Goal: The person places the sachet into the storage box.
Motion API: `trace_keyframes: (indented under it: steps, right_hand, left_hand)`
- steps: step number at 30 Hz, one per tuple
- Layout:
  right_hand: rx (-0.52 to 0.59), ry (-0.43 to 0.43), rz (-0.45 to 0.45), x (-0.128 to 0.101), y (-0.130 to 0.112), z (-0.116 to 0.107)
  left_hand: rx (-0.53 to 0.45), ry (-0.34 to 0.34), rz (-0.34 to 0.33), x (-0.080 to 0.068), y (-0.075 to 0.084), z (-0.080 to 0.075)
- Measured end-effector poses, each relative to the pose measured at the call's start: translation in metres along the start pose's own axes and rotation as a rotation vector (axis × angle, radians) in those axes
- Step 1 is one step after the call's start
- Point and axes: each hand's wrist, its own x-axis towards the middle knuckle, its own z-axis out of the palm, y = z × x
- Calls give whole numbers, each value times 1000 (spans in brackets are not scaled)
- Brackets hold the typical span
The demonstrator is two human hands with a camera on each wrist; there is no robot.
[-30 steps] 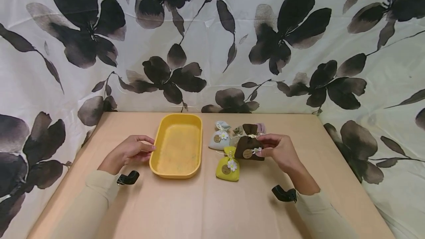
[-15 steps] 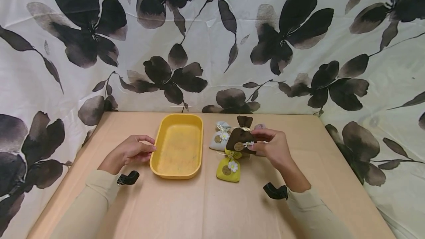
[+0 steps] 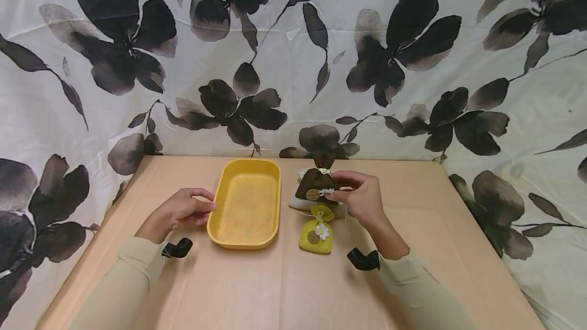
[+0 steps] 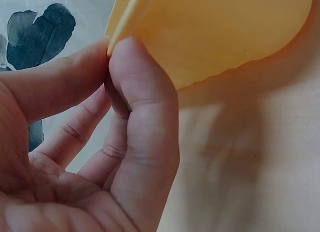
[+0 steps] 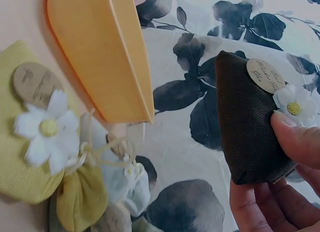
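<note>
My left hand (image 3: 181,210) pinches the left rim of a yellow plastic tray (image 3: 243,202); in the left wrist view, thumb and forefinger meet on its edge (image 4: 127,20). My right hand (image 3: 359,197) holds a dark brown drawstring sachet (image 3: 314,185) by its side, raised above the other sachets. This brown pouch carries a round tag (image 5: 265,76) and a white flower (image 5: 295,103), with my thumb right at the flower. A yellow-green sachet (image 3: 309,241) lies just below it on the table. Behind the brown one, a pale grey sachet (image 3: 299,202) is mostly hidden.
In the right wrist view, the yellow-green sachet and the pale sachet (image 5: 106,174) lie close together beside the tray. A floral cloth (image 3: 284,65) hangs behind the wooden table (image 3: 257,289). Black wrist cameras (image 3: 177,248) sit at both cuffs.
My right hand has lifted the brown sachet and carried it left, now over the pale grey one. My left hand and the tray have stayed in place.
</note>
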Motion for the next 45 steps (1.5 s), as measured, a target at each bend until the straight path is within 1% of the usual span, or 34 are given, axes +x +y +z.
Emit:
trace_keyframes:
  steps: [4, 7, 17, 25, 29, 33, 37, 40, 45]
  right_hand:
    - [7, -14, -19, 0, -5, 10]
    - [2, -7, -23, 0, -8, 17]
    - [-27, 68, -53, 6, -17, 41]
    - [-33, 98, -85, 11, -23, 68]
    - [-32, 130, -103, 13, -23, 81]
    - [-27, 138, -86, 13, -23, 91]
    - [-65, 151, -81, 15, -26, 98]
    - [-106, 163, -70, 17, -28, 103]
    - [-106, 156, -54, 19, -32, 110]
  left_hand:
    - [-16, -12, 6, -2, -3, -1]
    - [-14, -16, 8, -4, -3, -1]
    - [-31, -14, 22, -2, 4, 1]
    - [-18, 15, -8, -4, 3, 0]
    - [-17, 18, -7, -1, 3, 0]
    - [-17, 12, -10, 0, 1, 0]
    - [-15, 24, -25, 1, 1, -1]
    - [-15, 36, -37, 2, 3, -2]
    - [17, 29, -56, 1, 8, -2]
